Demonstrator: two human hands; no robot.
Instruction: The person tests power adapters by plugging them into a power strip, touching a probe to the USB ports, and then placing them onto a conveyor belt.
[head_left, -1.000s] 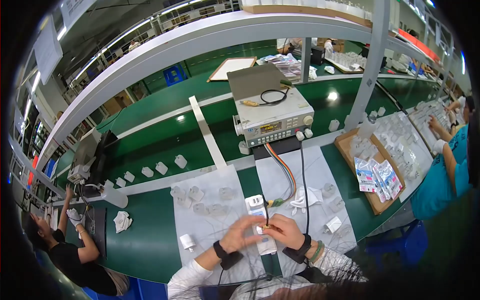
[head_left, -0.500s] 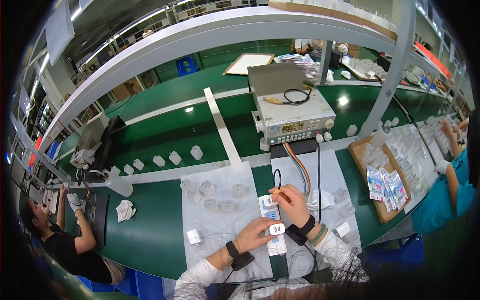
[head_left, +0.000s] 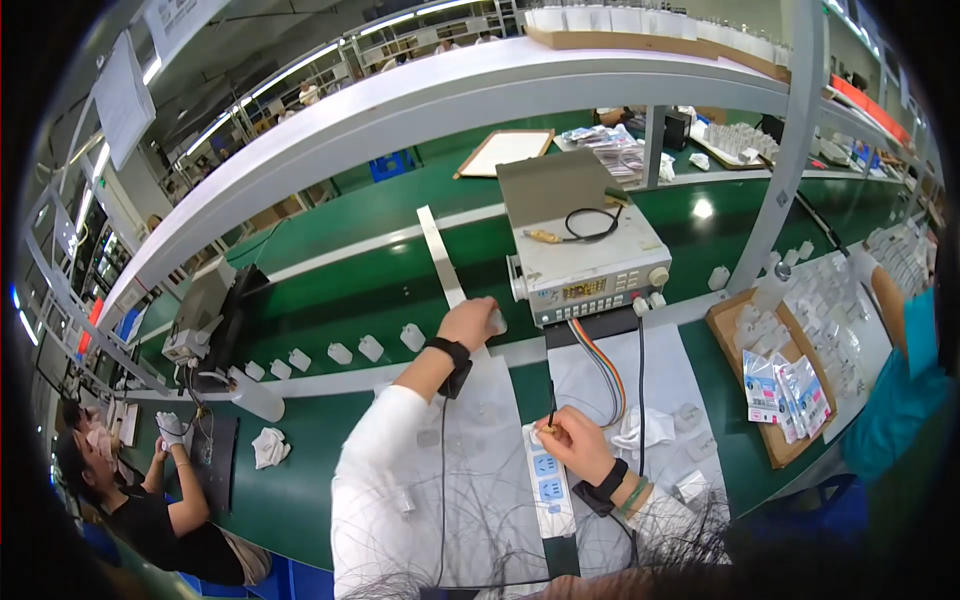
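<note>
Smooth green bench [head_left: 290, 490], boxy metal instrument [head_left: 590, 250], left hand [head_left: 468, 326] left of it, fingers curled over pale block [head_left: 498, 322], grip unclear, right hand [head_left: 578, 442] in front, pinching brassy plug [head_left: 547, 429]

1. The left hand [head_left: 468, 324] reaches forward, its fingers around a white charger [head_left: 498, 322] near the tester [head_left: 590, 255].
2. The right hand [head_left: 580, 442] pinches a brass-coloured plug [head_left: 547, 428] at the far end of the power strip [head_left: 551, 505].
3. A row of chargers [head_left: 370, 348] stands to the left of the left hand.
4. Coloured wires [head_left: 602, 372] run down from the tester.
5. Packets [head_left: 782, 392] lie in a carton tray [head_left: 737, 366] at right.
6. A co-worker [head_left: 140, 530] in black sits at left.
</note>
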